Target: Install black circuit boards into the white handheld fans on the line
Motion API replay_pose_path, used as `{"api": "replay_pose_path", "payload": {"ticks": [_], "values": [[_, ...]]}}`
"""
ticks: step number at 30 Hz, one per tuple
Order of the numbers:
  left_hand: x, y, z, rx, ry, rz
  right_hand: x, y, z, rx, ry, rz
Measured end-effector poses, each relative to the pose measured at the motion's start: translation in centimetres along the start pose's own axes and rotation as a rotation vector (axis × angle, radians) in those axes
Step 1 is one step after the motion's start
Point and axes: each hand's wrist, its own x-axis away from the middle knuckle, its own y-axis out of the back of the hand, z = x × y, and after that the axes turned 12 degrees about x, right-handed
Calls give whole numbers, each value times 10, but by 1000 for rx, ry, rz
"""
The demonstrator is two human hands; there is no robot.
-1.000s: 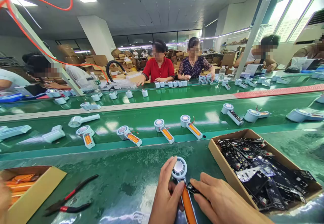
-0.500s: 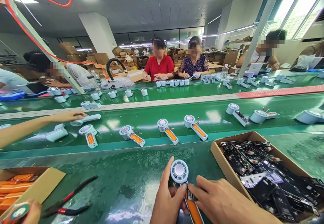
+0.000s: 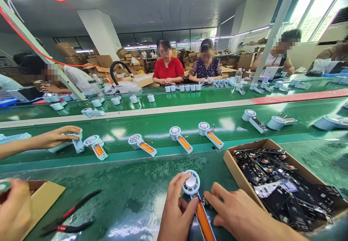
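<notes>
My left hand (image 3: 176, 208) is closed around a light-blue handheld fan (image 3: 192, 183), with a finger over the edge of its round head. The fan's open handle points toward me, and an orange battery (image 3: 205, 223) lies in it. Just right of the handle, my right hand (image 3: 236, 208) pinches a small dark circuit board (image 3: 208, 201); the fingers hide most of it. Thin wires show at the joint between head and handle.
Right of my hands stands a cardboard box (image 3: 231, 161) of black circuit boards. Cutting pliers (image 3: 70, 215) lie at left, by another carton (image 3: 46, 204). Several open fans (image 3: 179, 139) sit along the green belt (image 3: 160, 125). Co-workers' hands (image 3: 58, 137) reach in from the left.
My right hand has shifted the circuit board off the battery to the handle's right side. A left finger now rests on the fan head. The co-worker's hand moved a fan casing nearer the row.
</notes>
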Motion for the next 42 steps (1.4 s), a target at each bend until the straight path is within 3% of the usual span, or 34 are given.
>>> {"api": "replay_pose_path", "payload": {"ticks": [3, 6, 11, 15, 20, 24, 27, 31, 36, 42], "values": [[0, -5, -1, 39, 2, -33, -4, 9, 1, 170, 81, -98], [3, -11, -1, 129, 32, -46, -7, 19, 1, 163, 84, -158], [9, -14, 3, 273, 95, -18, 0, 21, 7, -233, -132, -24], [7, -15, 2, 250, 96, -38, 11, 6, 13, -512, -268, -46], [-1, -18, 1, 267, 231, 4, 13, -14, 20, -696, -415, -89], [-3, -21, 7, 203, 186, -68, 12, -38, 40, -648, -495, -304], [1, -19, 13, 230, 179, -34, 13, -54, 56, -528, -507, -402], [6, -9, 18, 321, 162, 77, 13, -58, 62, -316, -457, -399], [5, -3, 22, 268, 135, 63, 10, -53, 59, -217, -361, -383], [6, -6, 26, 271, 93, 39, 7, -58, 71, -339, -521, -409]]}}
